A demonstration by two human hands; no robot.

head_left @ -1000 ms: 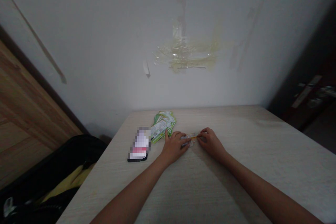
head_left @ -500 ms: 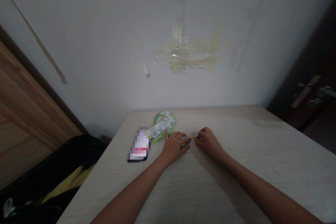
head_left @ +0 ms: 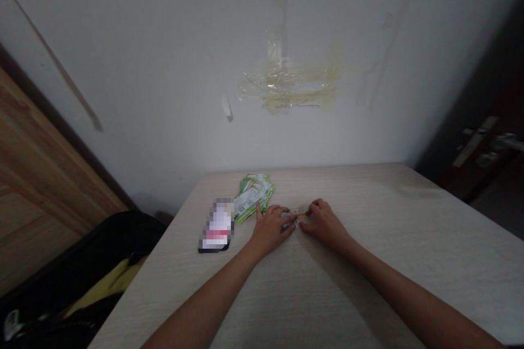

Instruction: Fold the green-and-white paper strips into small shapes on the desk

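Note:
A small printed paper slip [head_left: 298, 211] with orange and white markings lies on the table between my hands, partly hidden by fingers. My left hand [head_left: 272, 229] rests over its left part, fingers spread and fairly flat, the thumb near the stack of green-and-white printed papers [head_left: 250, 199]. At the slip's right end, my right hand [head_left: 325, 223] has its thumb and bent fingers on the paper; the thumb sits on the near side and the fingertips on the far side. How tightly the fingertips grip is too small to make out.
A phone [head_left: 216, 229] with a blurred screen lies left of the papers. The pale wooden table [head_left: 368, 191] meets a wall [head_left: 164, 65] bearing old tape [head_left: 295, 87]. A dark bag [head_left: 123, 234] with yellow cloth stands beyond the left edge; a door handle [head_left: 507, 142] is at right.
My right thumb has slid left along the near side of the slip, away from the fingertips. My left hand stays almost in place.

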